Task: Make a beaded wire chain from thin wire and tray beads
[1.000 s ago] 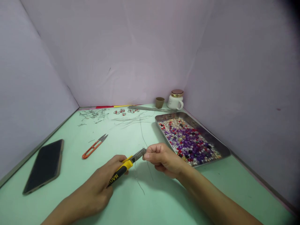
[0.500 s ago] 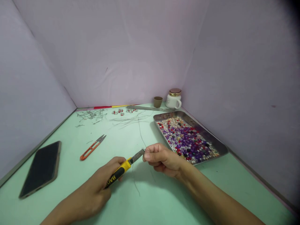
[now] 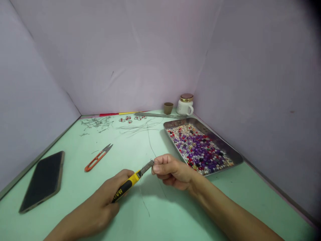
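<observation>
My left hand (image 3: 105, 201) is wrapped round the yellow and black handles of a pair of pliers (image 3: 130, 183), whose steel jaws point up and right. The jaw tips meet my right hand (image 3: 170, 170), which pinches a thin wire (image 3: 144, 197) between thumb and fingers. The wire loops at the pinch, and its loose ends trail down onto the green table (image 3: 75, 187) and away toward the back. Both hands hover low over the table's middle.
A steel tray (image 3: 233, 154) of purple, red and pearl beads lies to the right. Orange thread snips (image 3: 96, 159) and a dark phone (image 3: 41, 180) lie at left. Wire pieces (image 3: 97, 123), beaded bits, a brown cup (image 3: 168, 107) and a white lidded mug (image 3: 186, 106) sit at the back. Lilac walls enclose the table.
Both hands stay joined at the wire with only slight shifts. The view has tilted a little, so the table items sit slightly higher and to the left.
</observation>
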### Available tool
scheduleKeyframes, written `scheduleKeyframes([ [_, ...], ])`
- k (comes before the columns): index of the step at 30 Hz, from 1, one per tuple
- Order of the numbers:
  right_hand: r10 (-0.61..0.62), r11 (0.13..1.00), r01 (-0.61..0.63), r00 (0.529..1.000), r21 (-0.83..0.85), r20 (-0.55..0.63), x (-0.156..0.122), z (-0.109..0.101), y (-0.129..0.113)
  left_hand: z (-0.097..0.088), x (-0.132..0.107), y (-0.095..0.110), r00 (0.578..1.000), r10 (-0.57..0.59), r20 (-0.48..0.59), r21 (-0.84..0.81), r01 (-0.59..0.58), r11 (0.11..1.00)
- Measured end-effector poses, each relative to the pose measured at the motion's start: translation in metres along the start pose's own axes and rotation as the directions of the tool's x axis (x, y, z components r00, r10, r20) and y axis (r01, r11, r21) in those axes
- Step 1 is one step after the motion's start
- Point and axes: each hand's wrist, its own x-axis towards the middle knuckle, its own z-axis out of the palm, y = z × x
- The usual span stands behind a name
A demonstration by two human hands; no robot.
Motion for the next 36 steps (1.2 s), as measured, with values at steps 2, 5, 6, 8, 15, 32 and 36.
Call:
scheduleKeyframes([
  [2, 0.002, 1.000, -0.002, 1.000, 0.008, 0.006, 0.001, 0.000, 0.000, 0.001, 0.001, 0.001, 1.000, 0.000, -0.006, 0.006, 0.000, 1.000],
  [5, 0.002, 1.000, -0.002, 1.000, 0.006, -0.002, 0.001, 0.000, 0.000, 0.004, 0.001, 0.001, 1.000, 0.018, -0.019, 0.009, -0.018, 1.000],
  [6, 0.000, 1.000, 0.000, 1.000, -0.001, -0.008, 0.002, 0.000, 0.000, 0.005, 0.001, 0.000, 0.999, 0.019, -0.025, 0.013, -0.019, 1.000],
  [8, -0.005, 1.000, 0.005, 1.000, -0.017, -0.020, 0.002, -0.001, -0.001, 0.008, 0.002, -0.001, 0.999, 0.009, -0.049, 0.031, -0.008, 0.999],
  [15, -0.038, 0.996, 0.025, 0.988, -0.085, -0.150, 0.002, 0.002, -0.001, 0.007, 0.001, -0.003, 0.993, -0.025, -0.116, 0.126, 0.040, 0.991],
  [32, -0.051, 0.992, 0.014, 0.954, -0.127, -0.294, 0.010, 0.008, 0.011, -0.001, 0.021, -0.067, 0.875, 0.003, -0.484, 0.582, 0.319, 0.748],
  [36, -0.006, 0.987, -0.040, 0.960, -0.158, -0.281, 0.013, 0.015, 0.022, 0.002, 0.021, -0.061, 0.751, 0.148, -0.644, 0.480, 0.246, 0.842],
])
